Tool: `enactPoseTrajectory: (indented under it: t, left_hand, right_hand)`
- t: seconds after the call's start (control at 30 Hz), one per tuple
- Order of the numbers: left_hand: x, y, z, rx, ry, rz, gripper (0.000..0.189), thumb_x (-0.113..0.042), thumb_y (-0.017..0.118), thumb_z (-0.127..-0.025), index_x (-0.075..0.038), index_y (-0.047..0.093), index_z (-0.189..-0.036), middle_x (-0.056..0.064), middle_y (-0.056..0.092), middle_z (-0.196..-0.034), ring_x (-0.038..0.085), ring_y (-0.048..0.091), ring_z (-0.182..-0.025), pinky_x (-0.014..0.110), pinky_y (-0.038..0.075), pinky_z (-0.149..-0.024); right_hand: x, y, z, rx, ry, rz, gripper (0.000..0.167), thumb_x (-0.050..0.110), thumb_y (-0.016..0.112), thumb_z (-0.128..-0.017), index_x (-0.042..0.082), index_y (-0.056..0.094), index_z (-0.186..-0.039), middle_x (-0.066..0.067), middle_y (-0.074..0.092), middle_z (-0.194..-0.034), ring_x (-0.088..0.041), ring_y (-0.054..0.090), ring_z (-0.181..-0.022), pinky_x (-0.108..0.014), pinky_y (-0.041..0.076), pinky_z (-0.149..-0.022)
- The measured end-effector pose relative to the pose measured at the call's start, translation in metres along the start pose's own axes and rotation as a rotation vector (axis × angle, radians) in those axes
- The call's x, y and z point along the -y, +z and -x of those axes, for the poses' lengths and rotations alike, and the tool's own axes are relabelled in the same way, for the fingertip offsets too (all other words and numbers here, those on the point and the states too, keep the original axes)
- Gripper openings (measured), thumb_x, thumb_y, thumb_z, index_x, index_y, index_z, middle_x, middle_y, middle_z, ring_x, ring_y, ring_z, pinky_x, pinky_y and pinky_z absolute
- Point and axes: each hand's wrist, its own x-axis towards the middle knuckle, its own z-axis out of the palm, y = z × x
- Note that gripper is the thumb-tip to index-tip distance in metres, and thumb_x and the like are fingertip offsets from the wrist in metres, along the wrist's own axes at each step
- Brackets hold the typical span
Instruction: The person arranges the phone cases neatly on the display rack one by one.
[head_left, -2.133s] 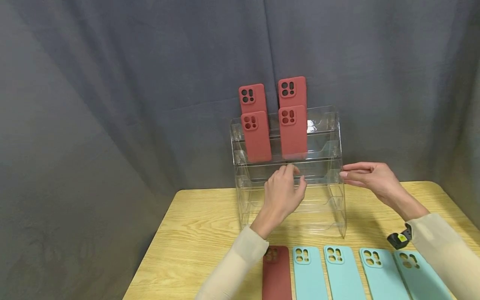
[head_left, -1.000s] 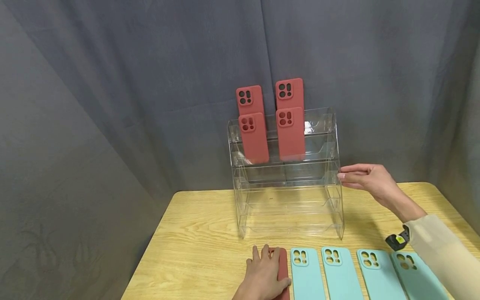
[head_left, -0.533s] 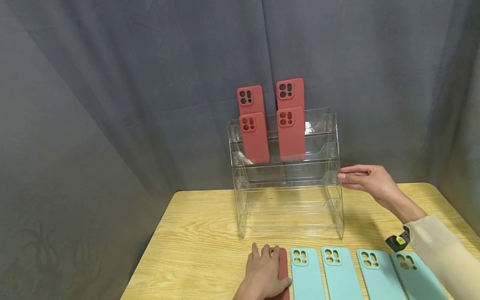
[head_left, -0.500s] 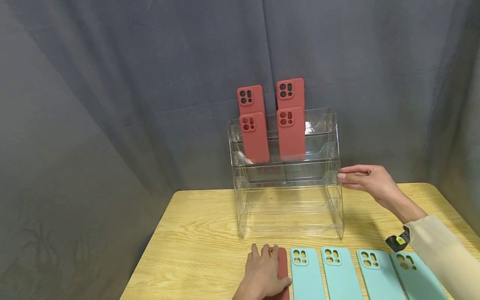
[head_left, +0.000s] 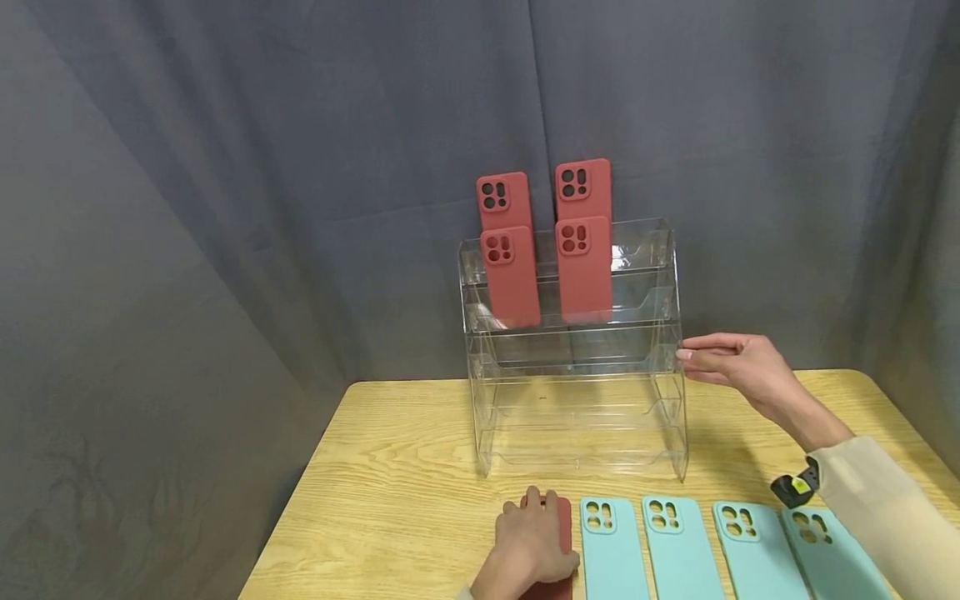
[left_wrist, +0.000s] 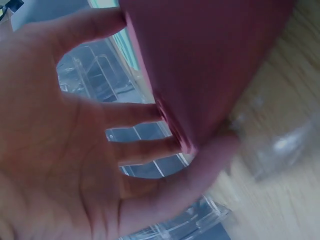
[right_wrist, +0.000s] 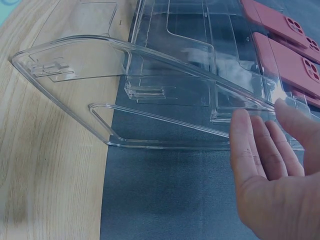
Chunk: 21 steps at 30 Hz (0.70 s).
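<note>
A dark red phone case (head_left: 564,523) lies at the left end of a row on the wooden table (head_left: 390,483). My left hand (head_left: 534,533) covers it. In the left wrist view the fingers (left_wrist: 135,114) and thumb curl round the dark red phone case's (left_wrist: 210,65) edge. My right hand (head_left: 723,362) reaches to the right side wall of a clear acrylic tiered rack (head_left: 577,400). Its straight fingers (right_wrist: 265,160) rest against the rack's (right_wrist: 165,100) side panel. Several red cases (head_left: 512,279) stand upright in the rack's upper tiers.
Several teal phone cases (head_left: 678,550) lie side by side to the right of the dark red one, along the table's near edge. A grey curtain (head_left: 225,208) hangs behind the table. The rack's lower tiers hold nothing.
My left hand came down from the rack's front to the dark red case, and its fingers have now curled over the case's far end. The right hand stayed at the rack's side.
</note>
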Motion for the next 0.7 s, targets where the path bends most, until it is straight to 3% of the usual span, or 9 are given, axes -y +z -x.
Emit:
enactPoseTrajectory:
  t: [0.13, 0.3, 0.47, 0.7]
  left_hand:
    - [0.002, 0.001, -0.001, -0.053, 0.001, 0.026, 0.089, -0.062, 0.077, -0.08, -0.015, 0.052, -0.152, 0.013, 0.057, -0.143, 0.042, 0.065, -0.107, 0.047, 0.061, -0.08]
    - [0.005, 0.001, 0.0, -0.167, 0.001, 0.112, 0.088, -0.056, 0.082, -0.074, -0.012, 0.057, -0.146, 0.014, 0.059, -0.136, 0.04, 0.065, -0.096, 0.048, 0.058, -0.066]
    - [0.004, -0.011, 0.006, -0.377, 0.038, 0.096, 0.082, -0.048, 0.081, -0.073, -0.012, 0.058, -0.143, 0.012, 0.059, -0.132, 0.034, 0.061, -0.082, 0.041, 0.052, -0.05]
    - [0.0, -0.047, 0.01, -0.655, 0.051, 0.004, 0.086, -0.051, 0.082, -0.071, -0.014, 0.057, -0.145, 0.013, 0.059, -0.141, 0.032, 0.063, -0.08, 0.034, 0.05, -0.043]
  right_hand:
    - [-0.001, 0.0, -0.001, 0.002, -0.002, -0.006, 0.065, 0.033, 0.074, -0.1, -0.011, 0.054, -0.144, 0.023, 0.076, -0.102, -0.004, 0.077, -0.099, -0.023, 0.064, -0.089]
    - [-0.002, 0.002, -0.001, 0.006, 0.015, 0.006, 0.066, 0.035, 0.074, -0.1, -0.009, 0.055, -0.145, 0.022, 0.075, -0.102, -0.003, 0.077, -0.1, -0.022, 0.064, -0.089]
    - [-0.001, 0.002, 0.001, 0.002, 0.008, 0.009, 0.067, 0.036, 0.074, -0.099, -0.009, 0.055, -0.144, 0.022, 0.076, -0.103, -0.003, 0.077, -0.099, -0.021, 0.064, -0.087]
    - [0.002, 0.003, 0.001, -0.009, 0.023, 0.036, 0.068, 0.039, 0.075, -0.099, -0.007, 0.056, -0.145, 0.024, 0.073, -0.102, 0.001, 0.076, -0.097, -0.019, 0.063, -0.087]
